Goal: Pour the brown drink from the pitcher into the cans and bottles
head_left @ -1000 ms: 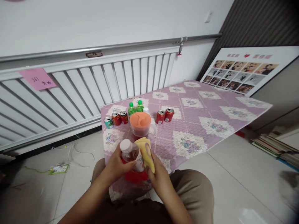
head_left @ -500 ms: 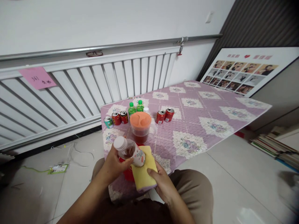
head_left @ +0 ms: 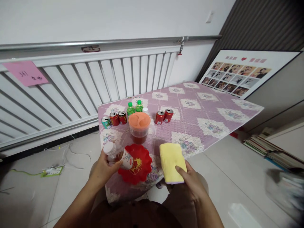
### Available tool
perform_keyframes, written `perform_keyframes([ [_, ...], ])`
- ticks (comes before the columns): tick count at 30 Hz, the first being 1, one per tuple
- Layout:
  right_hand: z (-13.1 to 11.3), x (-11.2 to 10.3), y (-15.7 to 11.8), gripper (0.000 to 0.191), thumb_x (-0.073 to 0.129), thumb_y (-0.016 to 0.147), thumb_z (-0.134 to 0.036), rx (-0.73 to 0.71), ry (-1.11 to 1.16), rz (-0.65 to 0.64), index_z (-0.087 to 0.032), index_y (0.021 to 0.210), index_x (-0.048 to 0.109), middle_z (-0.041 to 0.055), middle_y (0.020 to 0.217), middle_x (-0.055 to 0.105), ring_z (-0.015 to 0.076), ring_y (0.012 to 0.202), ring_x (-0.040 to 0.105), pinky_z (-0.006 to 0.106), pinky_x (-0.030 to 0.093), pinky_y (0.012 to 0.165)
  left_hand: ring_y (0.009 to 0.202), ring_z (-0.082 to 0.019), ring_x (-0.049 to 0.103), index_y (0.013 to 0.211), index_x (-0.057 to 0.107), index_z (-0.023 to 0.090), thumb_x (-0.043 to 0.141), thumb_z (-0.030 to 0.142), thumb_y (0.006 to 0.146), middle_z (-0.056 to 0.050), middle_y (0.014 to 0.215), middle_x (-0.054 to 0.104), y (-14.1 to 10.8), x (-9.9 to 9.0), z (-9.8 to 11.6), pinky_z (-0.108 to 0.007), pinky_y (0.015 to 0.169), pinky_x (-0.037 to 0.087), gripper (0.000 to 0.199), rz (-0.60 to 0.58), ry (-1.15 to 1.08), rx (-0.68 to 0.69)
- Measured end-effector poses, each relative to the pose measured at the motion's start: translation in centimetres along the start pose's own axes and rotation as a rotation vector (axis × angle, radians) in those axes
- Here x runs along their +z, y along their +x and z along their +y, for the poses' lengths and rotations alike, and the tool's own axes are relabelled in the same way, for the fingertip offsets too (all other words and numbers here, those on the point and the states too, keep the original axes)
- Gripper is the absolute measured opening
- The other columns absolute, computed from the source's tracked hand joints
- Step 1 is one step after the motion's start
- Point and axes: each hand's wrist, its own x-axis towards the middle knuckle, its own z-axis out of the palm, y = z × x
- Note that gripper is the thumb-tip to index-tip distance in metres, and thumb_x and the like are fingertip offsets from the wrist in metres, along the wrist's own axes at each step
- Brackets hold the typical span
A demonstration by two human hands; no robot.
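Observation:
My left hand (head_left: 103,169) is closed round a clear bottle (head_left: 118,154) with a white cap, a printed label and some dark liquid. The bottle is tilted, cap to the left, over the left part of a red scalloped plate (head_left: 144,172). In my right hand (head_left: 190,179) is a folded yellow cloth (head_left: 171,158), pinched at its lower right with the thumb on top. Bottle and cloth are apart. Just behind the plate stands a clear plastic jug (head_left: 139,133) with an orange lid (head_left: 139,120), holding reddish-brown liquid.
Behind the jug stand green-capped bottles (head_left: 130,109) and a white-capped bottle (head_left: 145,110). Several drink cans (head_left: 114,119) line the left, and two red cans (head_left: 160,117) the right. The floral tablecloth (head_left: 163,133) reaches toward a radiator (head_left: 133,74). A photo board (head_left: 237,74) leans at the right.
My right hand has moved the yellow cloth away from the bottle to the right. My left hand has shifted left with the bottle, and the red plate now shows.

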Motion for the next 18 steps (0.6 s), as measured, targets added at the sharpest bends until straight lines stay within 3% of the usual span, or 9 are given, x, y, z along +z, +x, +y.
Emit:
perform_keyframes([
  [4, 1.0, -0.5, 2.7, 0.051, 0.081, 0.068, -0.041, -0.051, -0.154, -0.055, -0.024, 0.113, 0.065, 0.0086, 0.107, 0.08, 0.0316, 0.09, 0.077, 0.045, 0.061, 0.079, 0.102, -0.03, 0.071, 0.12, 0.054, 0.018, 0.077, 0.042, 0.07, -0.009, 0.107, 0.073, -0.9, 0.8, -0.3, -0.043, 0.089, 0.059, 0.06, -0.044, -0.063, -0.048],
  [7, 2.0, 0.4, 3.8, 0.054, 0.073, 0.076, -0.043, -0.092, -0.236, -0.164, -0.022, 0.123, 0.061, 0.0096, 0.114, 0.079, 0.0306, 0.094, 0.077, 0.046, 0.061, 0.082, 0.103, -0.03, 0.071, 0.122, 0.055, 0.017, 0.077, 0.041, 0.067, -0.01, 0.109, 0.073, -1.2, 1.3, 0.0, -0.044, 0.091, 0.058, 0.063, -0.054, -0.046, -0.032],
  [10, 2.6, 1.1, 4.9, 0.052, 0.063, 0.082, -0.046, -0.21, -0.422, -0.193, -0.02, 0.127, 0.061, 0.0099, 0.116, 0.078, 0.0296, 0.096, 0.076, 0.048, 0.06, 0.084, 0.101, -0.029, 0.072, 0.123, 0.056, 0.017, 0.075, 0.04, 0.066, -0.01, 0.111, 0.073, -1.3, 1.5, 0.7, -0.045, 0.093, 0.058, 0.064, -0.076, -0.042, -0.039],
  [14, 2.8, 1.0, 6.3, 0.043, 0.071, 0.068, -0.038, -0.366, -0.606, -0.027, -0.017, 0.105, 0.071, 0.0153, 0.104, 0.077, 0.0388, 0.104, 0.071, 0.061, 0.05, 0.098, 0.104, -0.032, 0.072, 0.126, 0.055, 0.017, 0.075, 0.037, 0.062, -0.011, 0.112, 0.074, -1.3, 1.5, 1.6, -0.048, 0.096, 0.057, 0.07, -0.056, 0.029, -0.037],
  [16, 2.7, 1.0, 6.3, 0.046, 0.074, 0.064, -0.034, -0.447, -0.651, 0.072, -0.016, 0.106, 0.071, 0.0183, 0.113, 0.074, 0.0419, 0.117, 0.063, 0.066, 0.039, 0.109, 0.108, -0.033, 0.072, 0.129, 0.054, 0.017, 0.075, 0.035, 0.062, -0.011, 0.113, 0.075, -1.3, 1.5, 1.9, -0.049, 0.099, 0.056, 0.073, -0.079, 0.068, -0.023],
  [18, 2.8, 1.6, 5.5, 0.051, 0.073, 0.068, -0.034, -0.554, -0.69, 0.091, -0.018, 0.116, 0.07, 0.0182, 0.125, 0.07, 0.0403, 0.126, 0.058, 0.064, 0.035, 0.114, 0.113, -0.033, 0.071, 0.131, 0.054, 0.018, 0.075, 0.034, 0.064, -0.012, 0.115, 0.075, -1.4, 1.9, 1.8, -0.049, 0.102, 0.055, 0.072, -0.12, 0.094, -0.023],
])
